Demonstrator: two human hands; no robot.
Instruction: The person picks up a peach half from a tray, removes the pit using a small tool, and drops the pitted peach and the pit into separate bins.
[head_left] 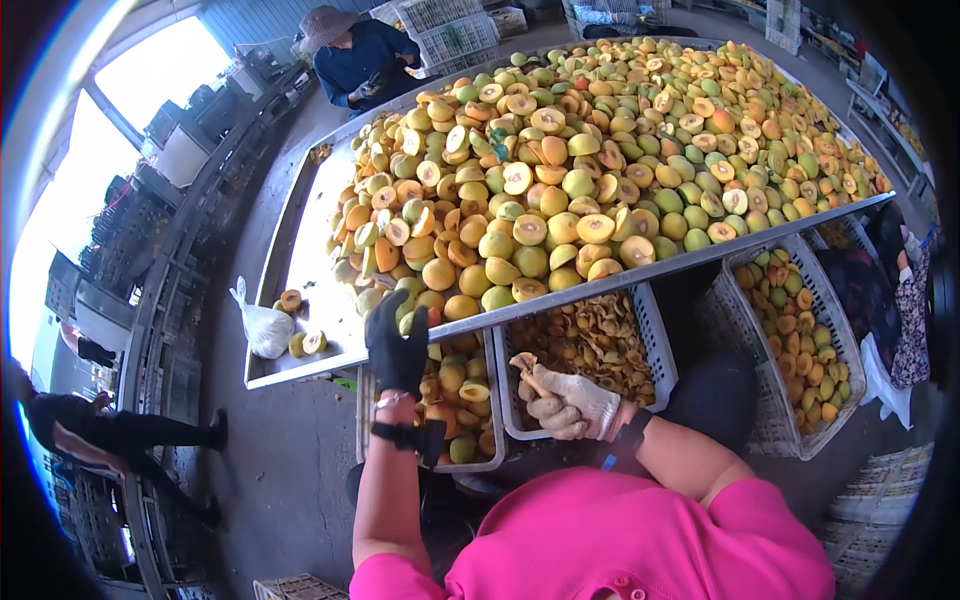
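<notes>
My left hand (398,338), in a black glove, reaches over the near edge of the metal table (310,225). Its fingers are stretched out beside the heap of halved yellow peaches (530,230). In a pale knit glove, my right hand (572,403) is closed around a short tool (541,381) with a light wooden-looking handle. A brownish piece, perhaps fruit, shows at its tip. This hand is held over a white crate (655,345) of brown scraps and peelings. Below my left hand, another crate (362,420) contains peach halves.
A plastic bag (265,330) and a few peach halves (315,342) lie at the table's left corner. Another crate of peaches (740,375) stands on the right. One person (350,60) works across the table; another person (110,435) is on the left.
</notes>
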